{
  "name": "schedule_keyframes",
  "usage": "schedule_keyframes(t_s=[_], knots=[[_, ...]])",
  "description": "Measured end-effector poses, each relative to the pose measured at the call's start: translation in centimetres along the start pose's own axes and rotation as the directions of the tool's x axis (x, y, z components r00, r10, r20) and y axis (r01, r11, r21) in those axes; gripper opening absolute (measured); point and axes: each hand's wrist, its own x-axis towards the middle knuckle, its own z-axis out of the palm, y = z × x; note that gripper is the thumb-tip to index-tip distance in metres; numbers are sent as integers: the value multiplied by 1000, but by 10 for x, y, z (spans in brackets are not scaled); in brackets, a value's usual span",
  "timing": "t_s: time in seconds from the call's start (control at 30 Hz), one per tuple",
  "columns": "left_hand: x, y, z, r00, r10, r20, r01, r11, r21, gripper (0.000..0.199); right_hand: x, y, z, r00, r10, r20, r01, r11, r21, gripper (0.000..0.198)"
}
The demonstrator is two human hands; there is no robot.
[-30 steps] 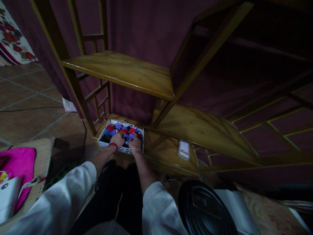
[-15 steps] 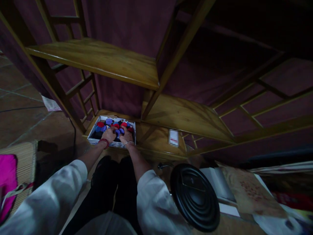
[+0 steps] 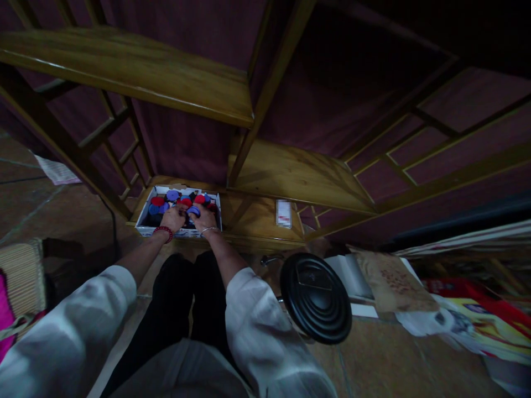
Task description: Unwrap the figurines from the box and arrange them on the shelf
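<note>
A shallow white cardboard box (image 3: 144, 220) stands on the low wooden shelf, holding several round red, blue, purple and black pieces. Both hands reach into it from the front. My left hand (image 3: 173, 219), with a red bead bracelet at the wrist, has its fingers curled in the middle of the box; what they hold is too dark to make out. Close beside it, my right hand (image 3: 203, 218) wears a thin bracelet and closes its fingers on a round purple piece (image 3: 193, 210). A red disc (image 3: 157, 201) and another purple disc (image 3: 172, 195) lie behind and left of the hands.
A wooden shelf unit (image 3: 265, 171) rises in front, with an upper board overhanging the box. A small white card-like packet (image 3: 284, 214) lies on the shelf to the right. At lower right are a round black stool (image 3: 315, 298), a brown bag (image 3: 394, 279) and a red-yellow package (image 3: 489, 320).
The view has shifted, so the shelf and box appear higher and further left. Both hands stay in the box, with small finger movements around the purple piece.
</note>
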Motion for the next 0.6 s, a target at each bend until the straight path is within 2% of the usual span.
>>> schedule_keyframes(t_s=[0.1,0.33,0.6], knots=[[-1,0,0,1000,4,7,-4,1000,-11,36,0,-1,-1,1000,24,5,-24,999,-23,39],[-4,7,-3,1000,21,21,-23,994,103,32,1,1,0,1000,25,12,-24,998,-62,31],[-5,9,-2,997,73,-14,-72,995,71,35,1,3,0,998,14,-57,-21,993,-113,30]])
